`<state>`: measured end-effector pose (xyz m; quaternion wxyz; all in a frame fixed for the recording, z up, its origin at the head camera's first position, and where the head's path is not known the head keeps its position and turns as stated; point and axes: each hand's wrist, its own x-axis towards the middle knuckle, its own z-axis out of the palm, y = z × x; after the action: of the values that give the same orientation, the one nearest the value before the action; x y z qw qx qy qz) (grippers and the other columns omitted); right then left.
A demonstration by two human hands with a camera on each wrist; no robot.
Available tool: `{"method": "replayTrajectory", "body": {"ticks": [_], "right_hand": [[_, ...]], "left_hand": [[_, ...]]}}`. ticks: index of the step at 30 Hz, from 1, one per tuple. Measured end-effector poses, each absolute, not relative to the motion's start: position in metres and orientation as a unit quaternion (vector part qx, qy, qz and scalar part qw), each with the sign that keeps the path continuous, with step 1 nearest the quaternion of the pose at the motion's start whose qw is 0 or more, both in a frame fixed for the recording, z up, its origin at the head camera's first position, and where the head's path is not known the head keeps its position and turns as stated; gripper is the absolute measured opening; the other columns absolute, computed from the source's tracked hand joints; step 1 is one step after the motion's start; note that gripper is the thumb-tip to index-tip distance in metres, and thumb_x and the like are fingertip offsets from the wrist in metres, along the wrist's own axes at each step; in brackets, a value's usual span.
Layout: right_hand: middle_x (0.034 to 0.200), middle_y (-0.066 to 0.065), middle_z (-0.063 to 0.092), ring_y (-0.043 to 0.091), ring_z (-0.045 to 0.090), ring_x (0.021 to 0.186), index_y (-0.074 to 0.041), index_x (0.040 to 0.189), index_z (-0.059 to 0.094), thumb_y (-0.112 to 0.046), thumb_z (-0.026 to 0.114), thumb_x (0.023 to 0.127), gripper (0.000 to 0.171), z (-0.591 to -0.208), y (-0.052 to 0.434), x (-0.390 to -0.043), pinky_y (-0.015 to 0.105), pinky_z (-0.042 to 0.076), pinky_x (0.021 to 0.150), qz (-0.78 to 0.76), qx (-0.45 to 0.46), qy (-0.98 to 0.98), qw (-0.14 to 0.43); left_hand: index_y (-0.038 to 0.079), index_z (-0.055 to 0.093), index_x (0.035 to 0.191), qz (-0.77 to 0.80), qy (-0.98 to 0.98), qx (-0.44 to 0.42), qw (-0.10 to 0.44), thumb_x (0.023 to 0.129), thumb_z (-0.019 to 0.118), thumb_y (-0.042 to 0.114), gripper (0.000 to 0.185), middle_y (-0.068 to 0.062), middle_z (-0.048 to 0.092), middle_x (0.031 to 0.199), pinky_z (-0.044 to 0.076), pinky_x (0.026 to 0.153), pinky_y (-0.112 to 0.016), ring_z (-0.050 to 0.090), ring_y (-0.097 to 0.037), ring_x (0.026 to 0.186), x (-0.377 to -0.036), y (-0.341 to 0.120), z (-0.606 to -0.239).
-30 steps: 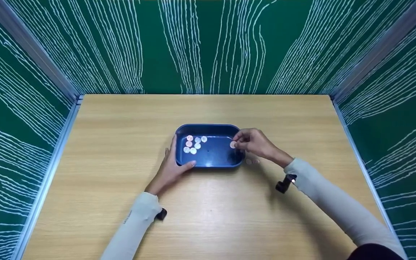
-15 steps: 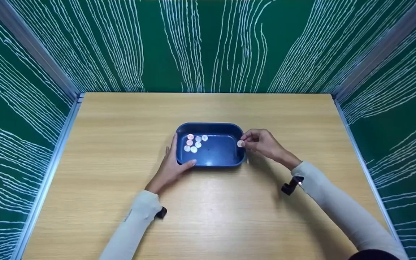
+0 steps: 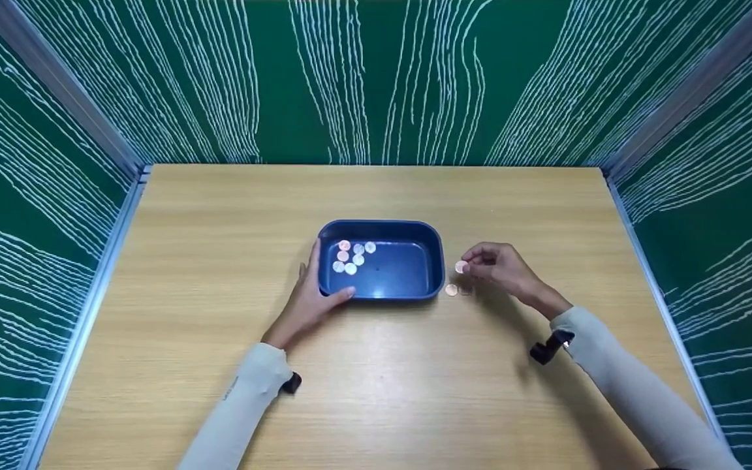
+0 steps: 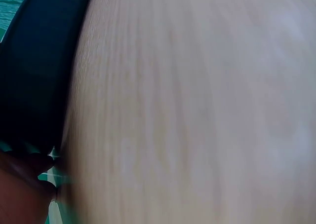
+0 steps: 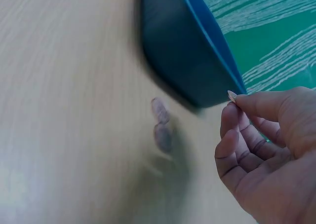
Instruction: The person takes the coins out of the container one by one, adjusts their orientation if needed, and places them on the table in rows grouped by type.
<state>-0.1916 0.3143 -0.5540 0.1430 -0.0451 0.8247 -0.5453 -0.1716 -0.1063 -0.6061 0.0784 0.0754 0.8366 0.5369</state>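
Observation:
A dark blue plastic tray [image 3: 382, 297] sits on the table, several coins [image 3: 350, 268] lying in its left half, some silvery and some copper-coloured. My left hand [image 3: 311, 300] grips the tray's left end, with the thumb along the near rim and the fingers at the left wall. In the left wrist view, the tray wall [image 4: 42, 61] looms above part of that hand [image 4: 22, 194]. Off the tray's right end, my right hand [image 3: 500, 267] pinches one coin [image 3: 460, 266] between thumb and fingertips. Below it, two more coins [image 5: 160, 110] lie touching or nearly so on the tabletop.
The light wooden table [image 3: 376, 378] is enclosed at the back and both sides by green panels [image 3: 415, 78] with white wavy lines. Grey metal posts [image 3: 76, 85] stand at the back corners. A black wrist camera [image 3: 551, 346] hangs from the right sleeve.
My right hand has moved right, from over the tray's right end to beyond its rim, still pinching the coin. The coins on the table now show more clearly. My left hand keeps its grip.

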Motion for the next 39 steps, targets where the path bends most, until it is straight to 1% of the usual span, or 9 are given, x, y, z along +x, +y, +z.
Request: {"method": "replayTrajectory", "body": {"ticks": [4,6,12,16,20,24,28,35,39], "right_hand": [[0.100,0.018,0.078,0.012,0.068,0.079,0.013,0.117,0.073,-0.003,0.077,0.102,0.023,-0.568,0.327,-0.183,0.021,0.056,0.067,-0.565,-0.038,0.810,0.151],[0.099,0.020,0.078,0.013,0.068,0.075,0.013,0.117,0.072,-0.001,0.076,0.102,0.021,-0.573,0.332,-0.179,0.022,0.055,0.063,-0.565,-0.033,0.810,0.151],[0.097,0.022,0.075,0.013,0.062,0.072,0.009,0.114,0.074,-0.002,0.079,0.100,0.019,-0.580,0.338,-0.169,0.021,0.050,0.058,-0.524,-0.040,0.840,0.133],[0.093,0.018,0.074,0.014,0.061,0.071,0.006,0.111,0.076,-0.002,0.080,0.099,0.015,-0.585,0.338,-0.166,0.021,0.049,0.057,-0.497,-0.043,0.858,0.124],[0.091,0.012,0.073,0.015,0.062,0.076,0.003,0.108,0.077,0.000,0.078,0.100,0.009,-0.587,0.337,-0.165,0.019,0.050,0.061,-0.462,-0.054,0.879,0.107],[0.094,0.012,0.074,0.017,0.064,0.083,0.002,0.108,0.077,0.003,0.076,0.099,0.009,-0.589,0.338,-0.162,0.018,0.050,0.069,-0.436,-0.069,0.893,0.085],[0.094,0.010,0.074,0.019,0.064,0.084,0.000,0.108,0.077,0.004,0.076,0.099,0.010,-0.592,0.338,-0.161,0.018,0.051,0.071,-0.431,-0.074,0.896,0.076],[0.092,0.007,0.073,0.015,0.063,0.081,0.000,0.105,0.077,0.003,0.078,0.097,0.008,-0.597,0.336,-0.163,0.017,0.048,0.071,-0.408,-0.087,0.908,0.049],[0.092,0.007,0.072,0.016,0.062,0.083,0.000,0.103,0.077,0.003,0.078,0.097,0.007,-0.597,0.334,-0.162,0.018,0.048,0.071,-0.403,-0.087,0.910,0.048]], "left_hand": [[0.031,-0.001,0.179,0.538,0.836,0.072,0.081,0.094,0.088,0.043,0.124,-0.011,0.010,0.185,0.004,0.132,-0.070,-0.002,-0.053,0.166,-0.171,-0.106,-0.606],[0.031,-0.001,0.179,0.538,0.836,0.072,0.082,0.094,0.087,0.044,0.124,-0.010,0.010,0.185,0.004,0.132,-0.070,-0.003,-0.053,0.166,-0.171,-0.106,-0.605],[0.032,-0.003,0.179,0.542,0.834,0.077,0.076,0.095,0.087,0.043,0.124,-0.007,0.007,0.186,0.000,0.135,-0.063,0.000,-0.048,0.168,-0.172,-0.107,-0.606],[0.030,-0.003,0.179,0.542,0.833,0.079,0.073,0.094,0.088,0.042,0.124,-0.007,0.007,0.186,0.000,0.135,-0.062,0.001,-0.048,0.168,-0.173,-0.107,-0.606],[0.032,-0.004,0.179,0.539,0.835,0.079,0.075,0.095,0.087,0.042,0.124,-0.007,0.006,0.186,0.001,0.134,-0.064,-0.001,-0.049,0.168,-0.173,-0.107,-0.607],[0.030,-0.003,0.179,0.536,0.837,0.080,0.075,0.095,0.087,0.041,0.124,-0.007,0.007,0.186,0.001,0.135,-0.063,0.002,-0.048,0.168,-0.173,-0.106,-0.606],[0.030,-0.002,0.179,0.539,0.835,0.080,0.076,0.094,0.088,0.042,0.124,-0.007,0.008,0.186,0.001,0.135,-0.063,0.003,-0.048,0.168,-0.173,-0.107,-0.605],[0.035,-0.002,0.179,0.526,0.844,0.075,0.079,0.092,0.088,0.050,0.126,-0.009,0.012,0.185,0.009,0.133,-0.069,-0.001,-0.052,0.167,-0.172,-0.108,-0.606],[0.034,-0.003,0.179,0.529,0.842,0.076,0.078,0.093,0.088,0.047,0.125,-0.009,0.012,0.185,0.006,0.134,-0.066,0.001,-0.051,0.167,-0.173,-0.109,-0.608]]}}
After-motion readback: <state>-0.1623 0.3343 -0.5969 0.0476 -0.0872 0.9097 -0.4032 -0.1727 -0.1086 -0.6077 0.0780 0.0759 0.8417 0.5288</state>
